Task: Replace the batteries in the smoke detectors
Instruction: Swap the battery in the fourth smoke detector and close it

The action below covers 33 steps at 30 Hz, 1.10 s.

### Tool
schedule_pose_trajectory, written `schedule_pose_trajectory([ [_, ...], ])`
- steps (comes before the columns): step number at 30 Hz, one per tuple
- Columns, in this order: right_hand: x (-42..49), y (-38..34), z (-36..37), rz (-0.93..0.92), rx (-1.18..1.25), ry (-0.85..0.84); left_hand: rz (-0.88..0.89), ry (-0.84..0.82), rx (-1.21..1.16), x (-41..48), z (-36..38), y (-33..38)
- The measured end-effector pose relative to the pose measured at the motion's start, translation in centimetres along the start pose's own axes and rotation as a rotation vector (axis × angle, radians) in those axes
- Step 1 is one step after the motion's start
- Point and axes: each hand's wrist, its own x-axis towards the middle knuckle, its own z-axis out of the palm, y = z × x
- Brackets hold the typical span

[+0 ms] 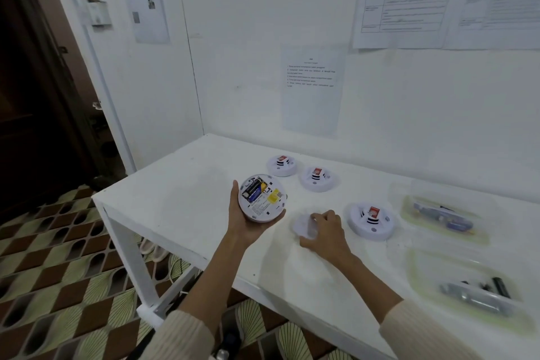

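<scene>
My left hand (241, 221) holds a white round smoke detector (261, 199) back side up above the white table (187, 207). Its open compartment shows a dark battery (253, 188) and a yellow label. My right hand (327, 232) grips a white round cover (304, 226) that lies on the table just right of the held detector. Three more white smoke detectors sit face up on the table: one near my right hand (371, 221) and two further back (282, 165) (318, 178).
Two clear trays stand at the right: a far tray (444, 218) with blue batteries and a near tray (473, 292) with dark and grey batteries. The wall with taped papers runs behind the table. Patterned floor and a dark doorway lie left.
</scene>
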Motion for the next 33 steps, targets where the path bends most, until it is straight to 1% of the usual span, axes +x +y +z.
schedule_pose_trajectory([
  [8, -0.5, 0.6, 0.4, 0.016, -0.072, -0.034, -0.052, -0.027, 0.067, -0.5, -0.7, 0.3],
  [11, -0.5, 0.5, 0.2, 0.03, -0.032, -0.031, -0.065, -0.034, 0.064, -0.3, -0.5, 0.1],
  [15, -0.2, 0.0, -0.5, -0.002, 0.071, 0.033, -0.074, -0.036, 0.053, 0.2, 0.0, -0.2],
  [18, 0.2, -0.8, -1.2, -0.048, 0.155, 0.113, -0.094, -0.029, 0.016, 0.6, 0.2, -0.7],
  [22, 0.3, -2.3, -2.1, -0.141, 0.247, 0.206, -0.084, -0.032, -0.007, 1.1, 0.3, -1.3],
  [25, 0.0, -3.5, -2.9, -0.222, 0.303, 0.238, -0.066, -0.037, 0.037, 1.3, 1.2, -1.8],
  [29, -0.2, -4.1, -4.3, -0.246, 0.302, 0.256, -0.138, -0.086, 0.072, 2.0, 3.0, -2.9],
  [33, -0.1, -3.1, -6.7, -0.187, 0.216, 0.329, -0.218, -0.153, 0.094, 3.4, 6.4, -4.6],
])
